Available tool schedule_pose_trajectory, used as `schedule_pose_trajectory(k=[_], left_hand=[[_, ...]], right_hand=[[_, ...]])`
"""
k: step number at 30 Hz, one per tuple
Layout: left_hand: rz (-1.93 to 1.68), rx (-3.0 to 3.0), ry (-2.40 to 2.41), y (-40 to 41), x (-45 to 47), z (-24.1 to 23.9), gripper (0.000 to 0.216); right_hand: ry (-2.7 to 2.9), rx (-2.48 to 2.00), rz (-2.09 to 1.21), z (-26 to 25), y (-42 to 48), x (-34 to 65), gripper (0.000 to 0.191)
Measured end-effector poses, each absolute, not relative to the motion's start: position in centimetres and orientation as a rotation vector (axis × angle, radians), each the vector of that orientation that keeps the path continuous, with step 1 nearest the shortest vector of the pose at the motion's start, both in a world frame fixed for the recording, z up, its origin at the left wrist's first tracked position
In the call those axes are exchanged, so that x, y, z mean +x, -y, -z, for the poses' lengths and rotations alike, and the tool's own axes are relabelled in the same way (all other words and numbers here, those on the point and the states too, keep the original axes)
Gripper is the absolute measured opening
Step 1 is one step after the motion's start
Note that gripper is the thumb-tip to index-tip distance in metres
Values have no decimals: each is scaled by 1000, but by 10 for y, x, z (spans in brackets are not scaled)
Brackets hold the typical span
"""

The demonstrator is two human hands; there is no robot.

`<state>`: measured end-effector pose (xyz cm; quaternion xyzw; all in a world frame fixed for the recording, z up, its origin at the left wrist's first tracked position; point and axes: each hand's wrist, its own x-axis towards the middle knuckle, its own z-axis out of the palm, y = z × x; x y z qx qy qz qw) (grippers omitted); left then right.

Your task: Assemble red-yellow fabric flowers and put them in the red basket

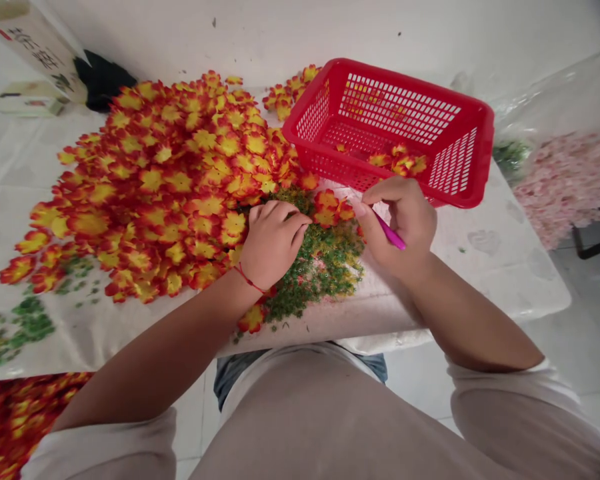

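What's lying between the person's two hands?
Head view: between left hand and right hand, which grips a pink stick, lie red-yellow flowers on a green heap.

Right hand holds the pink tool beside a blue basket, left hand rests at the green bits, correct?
Not quite. The head view shows the basket is red, not blue. The right hand does hold the pink tool beside it, and the left hand rests at the green bits.

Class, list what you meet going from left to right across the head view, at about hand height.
From the left: scattered green bits → heap of orange-and-yellow fabric flowers → left hand, fingers curled → right hand gripping a pink tool → pink flowers at the far right.
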<state>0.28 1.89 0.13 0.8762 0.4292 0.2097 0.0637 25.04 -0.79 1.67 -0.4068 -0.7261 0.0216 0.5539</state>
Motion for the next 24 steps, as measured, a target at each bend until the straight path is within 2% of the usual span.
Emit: schedule_pose_trajectory(k=[12,18,24], left_hand=[[-758,2496,-1331,-20,1,-1,11],[-1005,2272,-1210,-18,-4,-1,12],[-1149,2005,-1060,-12,-3,-6,17]], right_hand=[[1687,-1006,-288,-21,19,245,6],[1689,-801,-599,-18,20,239,12],[1690,-648,-649,-25,20,234,20]])
